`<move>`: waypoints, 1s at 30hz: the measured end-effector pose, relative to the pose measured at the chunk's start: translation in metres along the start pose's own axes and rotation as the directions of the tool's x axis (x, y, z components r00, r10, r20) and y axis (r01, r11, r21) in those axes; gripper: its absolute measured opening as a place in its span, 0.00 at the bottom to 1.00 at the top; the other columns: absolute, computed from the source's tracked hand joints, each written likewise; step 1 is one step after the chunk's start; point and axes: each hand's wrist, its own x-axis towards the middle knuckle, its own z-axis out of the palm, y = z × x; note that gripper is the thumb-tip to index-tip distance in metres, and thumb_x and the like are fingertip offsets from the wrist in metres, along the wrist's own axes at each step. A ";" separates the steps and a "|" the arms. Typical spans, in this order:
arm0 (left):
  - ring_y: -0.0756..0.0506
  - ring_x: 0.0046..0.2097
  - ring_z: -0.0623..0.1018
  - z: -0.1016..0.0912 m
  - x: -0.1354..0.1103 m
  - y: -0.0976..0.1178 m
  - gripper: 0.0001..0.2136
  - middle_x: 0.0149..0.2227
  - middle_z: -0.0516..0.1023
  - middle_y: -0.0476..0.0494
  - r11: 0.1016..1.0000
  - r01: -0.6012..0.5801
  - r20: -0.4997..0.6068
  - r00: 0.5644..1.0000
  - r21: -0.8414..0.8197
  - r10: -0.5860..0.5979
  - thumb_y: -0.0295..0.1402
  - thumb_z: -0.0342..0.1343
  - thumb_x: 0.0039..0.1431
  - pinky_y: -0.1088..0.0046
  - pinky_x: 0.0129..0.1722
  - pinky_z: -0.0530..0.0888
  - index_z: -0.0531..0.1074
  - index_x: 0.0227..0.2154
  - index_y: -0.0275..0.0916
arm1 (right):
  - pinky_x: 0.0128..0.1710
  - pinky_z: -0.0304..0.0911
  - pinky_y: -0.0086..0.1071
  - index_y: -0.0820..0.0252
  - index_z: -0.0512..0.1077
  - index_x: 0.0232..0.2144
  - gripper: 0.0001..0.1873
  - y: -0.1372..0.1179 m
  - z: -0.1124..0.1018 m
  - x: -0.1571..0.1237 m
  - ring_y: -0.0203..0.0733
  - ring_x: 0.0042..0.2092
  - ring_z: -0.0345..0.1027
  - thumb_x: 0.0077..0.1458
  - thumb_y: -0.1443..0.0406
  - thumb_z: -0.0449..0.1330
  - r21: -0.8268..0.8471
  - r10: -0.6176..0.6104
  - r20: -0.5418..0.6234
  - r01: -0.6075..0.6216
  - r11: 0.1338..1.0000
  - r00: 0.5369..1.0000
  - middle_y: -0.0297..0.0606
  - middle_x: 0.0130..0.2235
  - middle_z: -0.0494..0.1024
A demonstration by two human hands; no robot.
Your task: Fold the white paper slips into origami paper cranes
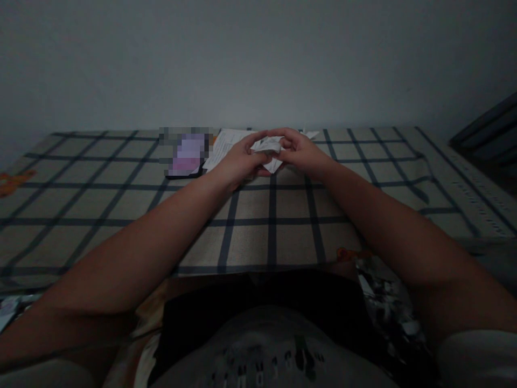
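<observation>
A folded piece of white paper [267, 145] is held between both hands above the far part of the table. My left hand [242, 156] grips its left side, with the thumb over the front and fingers underneath. From the right, my right hand [298, 148] pinches the same paper, its fingers curled around the top. A pointed corner of the paper hangs down between the hands. Behind my left hand lies a printed sheet [226, 143], partly hidden by that hand. Exactly how the paper is folded cannot be made out in the dim light.
A phone [188, 153] with a blurred screen lies left of the sheet. A checked cloth [250, 231] covers the table, which meets a plain wall [258, 64]. A small white paper tip [311, 134] shows behind my right hand. Orange patches [14, 180] mark the cloth's left edge.
</observation>
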 end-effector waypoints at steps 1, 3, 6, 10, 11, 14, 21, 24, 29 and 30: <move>0.44 0.42 0.84 0.000 0.000 0.000 0.37 0.56 0.83 0.33 1.000 -0.001 -0.003 1.000 0.000 0.001 0.25 0.64 0.55 0.69 0.39 0.83 0.68 0.70 0.38 | 0.53 0.77 0.40 0.54 0.73 0.57 0.29 0.000 0.000 0.000 0.48 0.55 0.77 0.53 0.61 0.72 0.000 -0.008 -0.002 0.008 1.000 1.000 0.41 0.53 0.82; 0.44 0.41 0.84 0.000 0.000 0.000 0.38 0.55 0.84 0.33 1.000 -0.004 -0.012 1.000 0.000 0.004 0.24 0.64 0.54 0.69 0.38 0.82 0.68 0.70 0.37 | 0.55 0.77 0.42 0.54 0.73 0.57 0.29 0.000 0.001 0.001 0.48 0.56 0.77 0.54 0.61 0.71 0.002 -0.021 0.000 0.021 1.000 1.000 0.43 0.55 0.82; 0.43 0.41 0.85 -0.001 0.001 -0.002 0.37 0.52 0.85 0.34 1.000 -0.004 -0.016 1.000 0.005 0.004 0.24 0.64 0.55 0.69 0.39 0.83 0.68 0.70 0.37 | 0.57 0.76 0.43 0.54 0.73 0.58 0.29 -0.001 0.002 0.001 0.49 0.56 0.77 0.54 0.61 0.71 -0.017 -0.029 0.008 0.029 0.999 1.000 0.43 0.56 0.81; 0.44 0.41 0.85 -0.003 0.004 -0.007 0.37 0.52 0.85 0.35 1.000 0.003 -0.004 1.000 -0.007 -0.003 0.24 0.64 0.55 0.70 0.39 0.83 0.68 0.70 0.38 | 0.59 0.74 0.44 0.55 0.73 0.57 0.28 -0.003 0.001 0.001 0.49 0.56 0.76 0.54 0.60 0.72 -0.074 -0.041 0.000 0.041 0.996 0.999 0.42 0.55 0.81; 0.44 0.42 0.85 -0.004 0.005 -0.008 0.37 0.54 0.85 0.34 1.000 0.001 0.005 1.000 -0.016 -0.001 0.24 0.64 0.55 0.71 0.38 0.83 0.68 0.70 0.39 | 0.60 0.74 0.44 0.55 0.73 0.57 0.28 -0.003 0.000 0.001 0.49 0.55 0.76 0.54 0.60 0.72 -0.086 -0.046 -0.003 0.045 0.995 0.999 0.42 0.54 0.81; 0.46 0.43 0.85 -0.005 0.006 -0.011 0.38 0.57 0.83 0.34 1.000 -0.004 0.023 1.000 -0.029 0.005 0.24 0.66 0.53 0.73 0.38 0.83 0.68 0.69 0.41 | 0.60 0.74 0.46 0.55 0.73 0.57 0.29 0.000 -0.001 0.001 0.49 0.55 0.76 0.54 0.59 0.72 -0.104 -0.057 -0.009 0.056 0.993 0.998 0.41 0.53 0.81; 0.50 0.40 0.83 -0.005 0.004 -0.007 0.37 0.57 0.84 0.36 1.000 -0.006 0.016 1.000 -0.018 0.006 0.21 0.66 0.54 0.76 0.37 0.81 0.70 0.68 0.42 | 0.58 0.75 0.47 0.53 0.72 0.58 0.30 0.001 0.000 0.002 0.50 0.55 0.77 0.54 0.57 0.72 -0.078 -0.067 0.008 0.068 0.995 0.998 0.43 0.55 0.81; 0.48 0.41 0.84 -0.004 0.004 -0.005 0.39 0.57 0.84 0.34 0.999 0.013 -0.011 1.000 -0.030 -0.013 0.19 0.65 0.54 0.75 0.37 0.81 0.68 0.70 0.40 | 0.58 0.75 0.45 0.55 0.72 0.59 0.31 0.001 0.001 0.002 0.49 0.54 0.77 0.55 0.57 0.72 -0.098 -0.095 0.008 0.095 0.991 0.995 0.44 0.55 0.81; 0.45 0.44 0.85 -0.003 0.003 -0.007 0.40 0.59 0.83 0.32 0.998 0.034 -0.012 0.999 -0.045 -0.034 0.22 0.69 0.53 0.73 0.38 0.82 0.66 0.71 0.39 | 0.56 0.75 0.44 0.55 0.70 0.61 0.31 0.006 -0.001 0.003 0.47 0.52 0.77 0.57 0.58 0.70 -0.152 -0.112 0.013 0.113 0.982 0.994 0.42 0.54 0.81; 0.45 0.44 0.85 -0.003 0.003 -0.007 0.41 0.60 0.82 0.32 0.999 0.032 -0.002 0.999 -0.043 -0.032 0.22 0.69 0.53 0.73 0.38 0.83 0.67 0.70 0.39 | 0.56 0.75 0.44 0.55 0.70 0.61 0.31 0.007 -0.001 0.003 0.47 0.52 0.77 0.57 0.58 0.69 -0.145 -0.111 0.016 0.112 0.983 0.994 0.42 0.54 0.81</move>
